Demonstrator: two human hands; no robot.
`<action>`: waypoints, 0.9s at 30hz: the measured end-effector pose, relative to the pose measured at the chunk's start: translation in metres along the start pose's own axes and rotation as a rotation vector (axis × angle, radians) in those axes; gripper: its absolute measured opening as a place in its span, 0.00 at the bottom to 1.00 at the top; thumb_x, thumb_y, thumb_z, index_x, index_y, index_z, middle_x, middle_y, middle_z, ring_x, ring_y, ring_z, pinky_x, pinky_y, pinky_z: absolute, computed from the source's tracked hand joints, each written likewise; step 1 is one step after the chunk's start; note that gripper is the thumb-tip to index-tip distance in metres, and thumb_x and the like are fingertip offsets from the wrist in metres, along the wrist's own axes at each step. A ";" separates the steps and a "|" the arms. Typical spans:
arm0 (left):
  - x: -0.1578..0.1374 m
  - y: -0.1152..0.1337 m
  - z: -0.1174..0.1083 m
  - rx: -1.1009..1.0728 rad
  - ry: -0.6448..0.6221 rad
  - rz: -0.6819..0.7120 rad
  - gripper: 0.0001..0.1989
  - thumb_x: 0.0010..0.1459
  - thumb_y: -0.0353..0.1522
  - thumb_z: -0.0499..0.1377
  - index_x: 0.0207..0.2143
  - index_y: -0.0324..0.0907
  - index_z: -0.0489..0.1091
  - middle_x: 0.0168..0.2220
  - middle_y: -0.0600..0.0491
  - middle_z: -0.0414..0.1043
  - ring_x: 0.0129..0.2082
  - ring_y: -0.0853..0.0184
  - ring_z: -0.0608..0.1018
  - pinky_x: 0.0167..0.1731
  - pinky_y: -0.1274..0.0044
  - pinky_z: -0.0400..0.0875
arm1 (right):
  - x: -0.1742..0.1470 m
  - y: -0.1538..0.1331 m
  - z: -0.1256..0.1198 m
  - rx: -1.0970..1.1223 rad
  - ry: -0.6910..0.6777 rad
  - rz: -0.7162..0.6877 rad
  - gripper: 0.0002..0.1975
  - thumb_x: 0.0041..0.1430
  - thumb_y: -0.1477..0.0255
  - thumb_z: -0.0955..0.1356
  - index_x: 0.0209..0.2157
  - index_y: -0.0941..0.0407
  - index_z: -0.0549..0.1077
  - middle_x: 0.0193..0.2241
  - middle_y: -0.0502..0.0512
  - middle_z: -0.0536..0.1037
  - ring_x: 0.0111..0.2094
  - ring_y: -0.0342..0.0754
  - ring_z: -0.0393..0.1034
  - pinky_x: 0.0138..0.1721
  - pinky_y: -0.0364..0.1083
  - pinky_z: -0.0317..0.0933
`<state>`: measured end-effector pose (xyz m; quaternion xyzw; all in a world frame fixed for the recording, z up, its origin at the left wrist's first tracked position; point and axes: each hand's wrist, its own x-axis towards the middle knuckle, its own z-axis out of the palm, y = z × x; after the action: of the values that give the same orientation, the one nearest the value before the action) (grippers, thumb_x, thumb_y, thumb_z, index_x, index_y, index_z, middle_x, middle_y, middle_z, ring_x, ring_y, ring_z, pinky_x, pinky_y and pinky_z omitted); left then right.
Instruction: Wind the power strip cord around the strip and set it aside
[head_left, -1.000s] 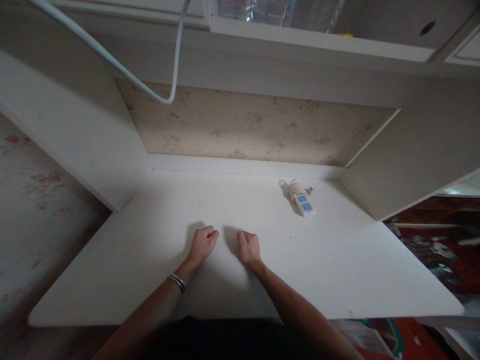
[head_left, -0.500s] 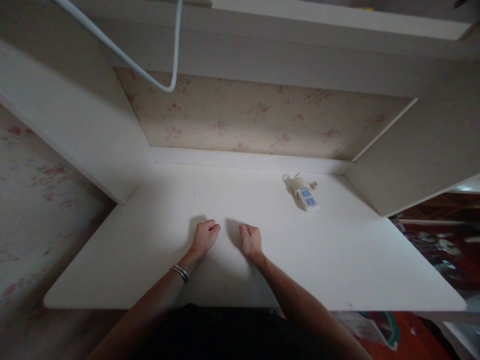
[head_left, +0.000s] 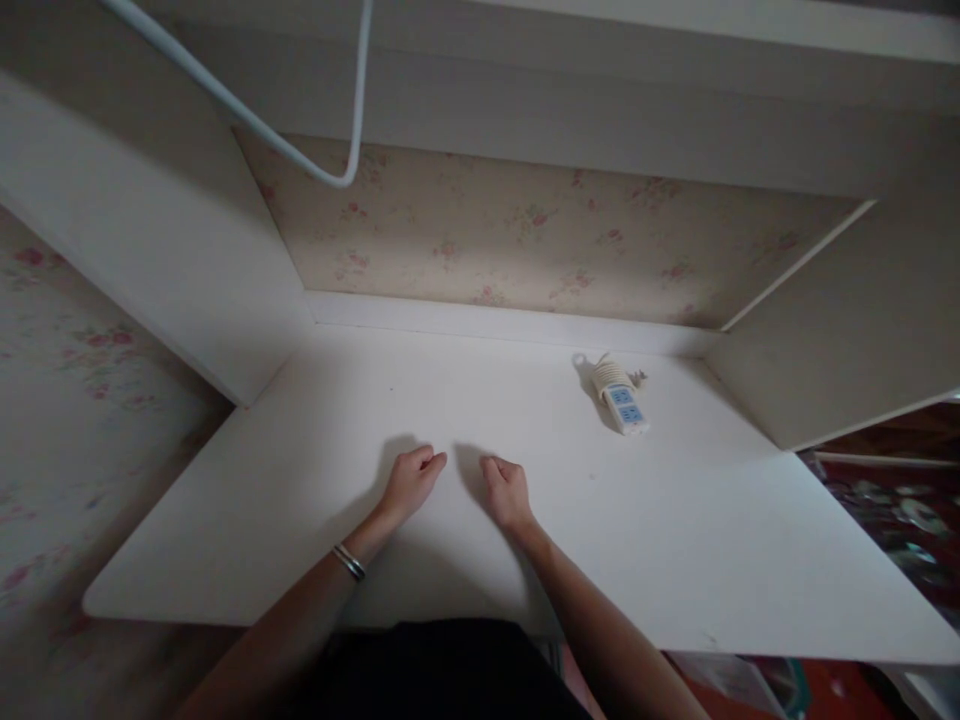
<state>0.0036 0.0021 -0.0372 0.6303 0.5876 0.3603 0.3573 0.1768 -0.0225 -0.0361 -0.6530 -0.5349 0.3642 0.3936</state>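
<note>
My left hand [head_left: 412, 478] is curled into a fist at the front middle of the white desk [head_left: 247, 510], and nothing shows in it. Beside it, a short gap to the right, my right hand [head_left: 507, 489] makes a fist too, with no object visible in it. Further back to the right lies a white power strip [head_left: 626, 405], its cord wound around its far end and its blue socket faces turned up. Neither hand touches the strip.
White side panels [head_left: 202, 260] flank the desk. A shelf [head_left: 600, 110] crosses above, over a flowered back wall [head_left: 450, 230]. A bent pale rod [head_left: 247, 115] hangs at upper left. Past the desk's front right edge stands a translucent bin [head_left: 727, 680] on the floor.
The camera view has shifted slightly, so the power strip appears a little lower and further right. Both hands stay closed in nearly the same place.
</note>
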 end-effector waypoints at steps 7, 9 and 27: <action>0.013 0.000 -0.001 -0.063 0.003 -0.055 0.21 0.54 0.43 0.53 0.17 0.43 0.48 0.18 0.61 0.46 0.20 0.73 0.55 0.22 0.78 0.50 | 0.024 -0.001 -0.035 0.298 -0.072 0.196 0.20 0.54 0.55 0.61 0.16 0.54 0.58 0.14 0.45 0.56 0.17 0.41 0.49 0.20 0.42 0.46; 0.012 -0.001 -0.002 -0.080 -0.013 -0.057 0.22 0.54 0.43 0.54 0.17 0.43 0.48 0.18 0.61 0.45 0.20 0.73 0.55 0.23 0.78 0.50 | 0.033 0.003 -0.057 0.218 -0.043 0.177 0.21 0.53 0.54 0.61 0.17 0.55 0.60 0.14 0.45 0.58 0.18 0.41 0.50 0.20 0.42 0.46; 0.006 -0.005 -0.006 -0.139 -0.068 -0.077 0.22 0.54 0.46 0.53 0.17 0.43 0.49 0.18 0.61 0.46 0.21 0.73 0.55 0.22 0.79 0.50 | 0.147 0.047 -0.209 -0.919 0.258 0.358 0.47 0.48 0.54 0.68 0.63 0.53 0.44 0.55 0.72 0.58 0.49 0.65 0.66 0.44 0.59 0.59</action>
<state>-0.0033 0.0084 -0.0384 0.5927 0.5728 0.3645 0.4333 0.4077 0.0905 0.0023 -0.8796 -0.4667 0.0695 0.0600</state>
